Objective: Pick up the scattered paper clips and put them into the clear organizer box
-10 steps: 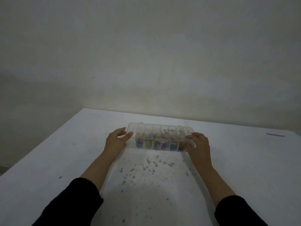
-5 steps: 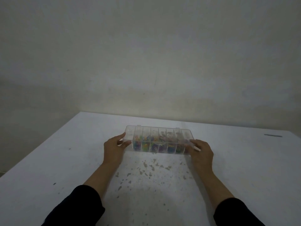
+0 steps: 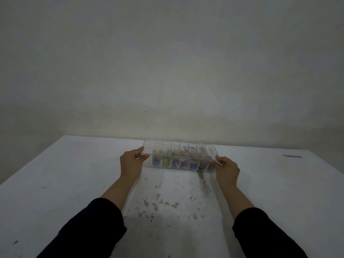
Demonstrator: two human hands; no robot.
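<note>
The clear organizer box (image 3: pixel 211 150) is long and split into several compartments. Coloured paper clips (image 3: pixel 176 161) fill its near compartments. My left hand (image 3: pixel 131 162) grips the box's left end, thumb on top. My right hand (image 3: pixel 227 169) pinches its right near corner. The box looks tilted, with the near side lifted off the white table (image 3: pixel 74 183). No loose clips show on the table.
Dark flecks and stains (image 3: pixel 160 203) mark the table in front of the box. A thin dark strip (image 3: pixel 292 156) lies at the table's far right. A plain wall rises right behind the table's far edge.
Both hands have closed on the ends of the box. The box has been drawn slightly nearer and tipped.
</note>
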